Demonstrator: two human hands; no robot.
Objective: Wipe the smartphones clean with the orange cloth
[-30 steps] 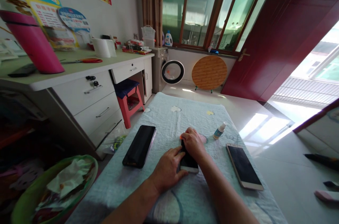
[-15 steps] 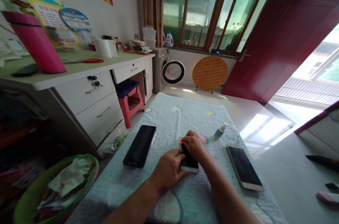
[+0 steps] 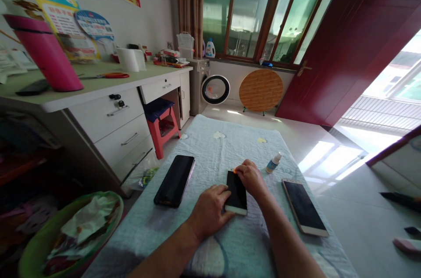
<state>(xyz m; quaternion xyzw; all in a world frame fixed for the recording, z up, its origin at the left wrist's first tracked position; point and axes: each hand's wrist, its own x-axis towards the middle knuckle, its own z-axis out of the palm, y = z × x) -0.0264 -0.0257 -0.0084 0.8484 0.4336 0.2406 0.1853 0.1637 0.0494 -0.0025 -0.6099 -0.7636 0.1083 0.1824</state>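
A white-framed smartphone with a dark screen lies face up on the light-blue cloth. My left hand grips its left side and lower edge between fingers and thumb. Pinched in my right hand is a small orange thing, mostly covered by the fingers, at the phone's upper right edge. What kind of thing it is, I cannot make out. A small spray bottle with a white cap stands just beyond my right hand. To the left lies a black phone, and to the right a gold-framed phone.
The light-blue cloth covers the surface under the phones. A green basket of crumpled paper stands at the lower left. Beside it is a desk with a pink tumbler and orange-handled scissors. A red stool is partly under the desk.
My right hand has shifted right with the orange thing, from the phone's upper left to its upper right, uncovering more of the screen. My left hand stays in place.
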